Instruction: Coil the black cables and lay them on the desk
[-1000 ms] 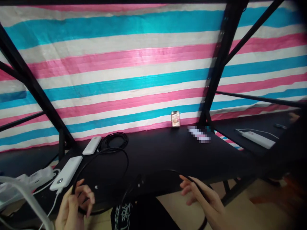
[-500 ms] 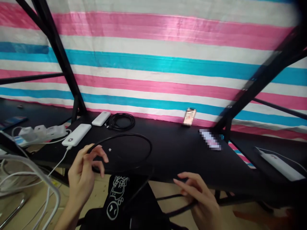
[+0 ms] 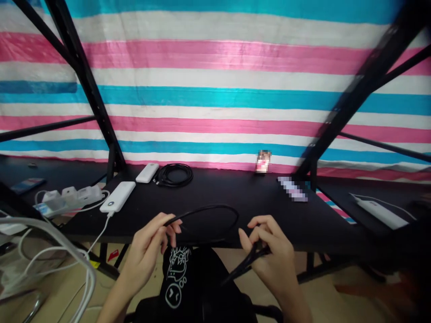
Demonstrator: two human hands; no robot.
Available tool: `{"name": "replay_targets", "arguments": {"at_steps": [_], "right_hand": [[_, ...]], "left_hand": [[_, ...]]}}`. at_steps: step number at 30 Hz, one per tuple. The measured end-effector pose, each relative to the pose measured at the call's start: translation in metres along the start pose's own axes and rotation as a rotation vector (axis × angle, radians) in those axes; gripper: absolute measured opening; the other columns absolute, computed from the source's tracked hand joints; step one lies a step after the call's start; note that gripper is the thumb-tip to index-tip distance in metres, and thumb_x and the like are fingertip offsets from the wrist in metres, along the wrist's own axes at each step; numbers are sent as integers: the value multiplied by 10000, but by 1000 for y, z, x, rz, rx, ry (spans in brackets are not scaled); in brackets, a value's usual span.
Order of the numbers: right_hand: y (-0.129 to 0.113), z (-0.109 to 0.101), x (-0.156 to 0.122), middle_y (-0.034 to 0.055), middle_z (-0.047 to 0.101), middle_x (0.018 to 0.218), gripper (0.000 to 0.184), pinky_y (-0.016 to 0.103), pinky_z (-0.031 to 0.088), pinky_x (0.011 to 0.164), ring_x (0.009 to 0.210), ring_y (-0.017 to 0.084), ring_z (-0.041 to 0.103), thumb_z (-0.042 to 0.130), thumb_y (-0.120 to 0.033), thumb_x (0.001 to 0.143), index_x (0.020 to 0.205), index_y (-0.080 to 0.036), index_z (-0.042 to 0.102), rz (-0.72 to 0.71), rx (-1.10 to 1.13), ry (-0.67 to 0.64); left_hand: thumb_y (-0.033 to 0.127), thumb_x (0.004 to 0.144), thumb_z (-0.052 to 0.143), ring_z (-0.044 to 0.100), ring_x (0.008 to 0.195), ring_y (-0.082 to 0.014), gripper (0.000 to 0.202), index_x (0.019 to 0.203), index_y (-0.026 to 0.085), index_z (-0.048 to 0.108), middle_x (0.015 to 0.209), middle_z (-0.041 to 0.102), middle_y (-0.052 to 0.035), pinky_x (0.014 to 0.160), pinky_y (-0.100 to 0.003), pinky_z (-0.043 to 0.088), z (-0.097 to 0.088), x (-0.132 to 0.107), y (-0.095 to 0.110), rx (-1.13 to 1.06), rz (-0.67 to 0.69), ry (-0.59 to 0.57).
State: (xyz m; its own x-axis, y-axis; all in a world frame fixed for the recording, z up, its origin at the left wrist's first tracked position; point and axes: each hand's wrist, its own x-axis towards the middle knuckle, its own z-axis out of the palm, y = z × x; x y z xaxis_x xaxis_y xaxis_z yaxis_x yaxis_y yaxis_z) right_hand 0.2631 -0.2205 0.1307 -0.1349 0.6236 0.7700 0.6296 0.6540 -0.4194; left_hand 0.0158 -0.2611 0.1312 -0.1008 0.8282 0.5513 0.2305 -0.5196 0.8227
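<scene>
head view, far left: white cables (image 3: 50,251) loop down off a white power strip (image 3: 72,197) at the end of the black worktop (image 3: 235,197). beside it lies a white power bank (image 3: 118,196) with a white lead plugged into its near end, a second, smaller power bank (image 3: 147,172) further back, and a coiled black cord (image 3: 175,174) just beside that.

left hand (image 3: 148,249) is closed in a pinch on one end of the black cable (image 3: 208,215), thumb and fingers together around it. the cable arcs up as a single loop over the worktop's near edge, then drops to the right hand (image 3: 269,255), which is closed on the other run; a dark stretch trails down from it toward the person's lap, over a black garment with a white print (image 3: 175,278).

what could go wrong, as i judge it: the loop is springy and only held at 2 points, so a loose pinch could let it pop open, and the trailing end could snag on the worktop edge or the chair below.

right of the hands, 2 small items on the worktop are blurred beyond reading. another white device (image 3: 377,213) sits on the next worktop, well apart. the cable's ends are not visible, so its connectors cannot be told, and the right edge of the view is dark and smeared.
</scene>
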Motion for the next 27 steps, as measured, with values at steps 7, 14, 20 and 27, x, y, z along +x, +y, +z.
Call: {"name": "replay_targets", "arguments": {"at_steps": [7, 14, 20, 27], "right_hand": [[-51, 8, 21, 43, 589, 959, 154, 233, 361, 466, 632, 124, 570, 513, -166, 806, 941, -197, 581, 200, -273, 139], [-69, 12, 24, 22, 649, 713, 225, 259, 360, 530, 693, 173, 564, 526, -213, 889, 1044, -225, 687, 92, -305, 105], [-73, 8, 15, 1, 633, 610, 208, 288, 386, 659, 670, 172, 517, 583, -131, 796, 793, -259, 747, 31, -218, 208], [-78, 16, -4, -42, 488, 523, 245, 232, 384, 479, 451, 98, 457, 595, -370, 827, 886, -163, 712, 516, 712, -317]], "left_hand": [[371, 926, 418, 616, 767, -173, 316, 1041, 269, 694, 836, 697, -48, 737, -262, 473, 31, -5, 28, 135, -123, -202], [415, 814, 599, 591, 702, -178, 416, 1199, 260, 589, 804, 664, -32, 696, -264, 465, 51, -26, 26, -31, -251, -181], [480, 733, 671, 392, 385, -93, 307, 864, 203, 658, 497, 499, 36, 416, -224, 299, 42, -37, 31, 8, -449, -81], [482, 762, 672, 218, 363, -32, 312, 785, 185, 578, 390, 305, 101, 396, -156, 173, 8, -35, 29, -259, -320, 557]]}}
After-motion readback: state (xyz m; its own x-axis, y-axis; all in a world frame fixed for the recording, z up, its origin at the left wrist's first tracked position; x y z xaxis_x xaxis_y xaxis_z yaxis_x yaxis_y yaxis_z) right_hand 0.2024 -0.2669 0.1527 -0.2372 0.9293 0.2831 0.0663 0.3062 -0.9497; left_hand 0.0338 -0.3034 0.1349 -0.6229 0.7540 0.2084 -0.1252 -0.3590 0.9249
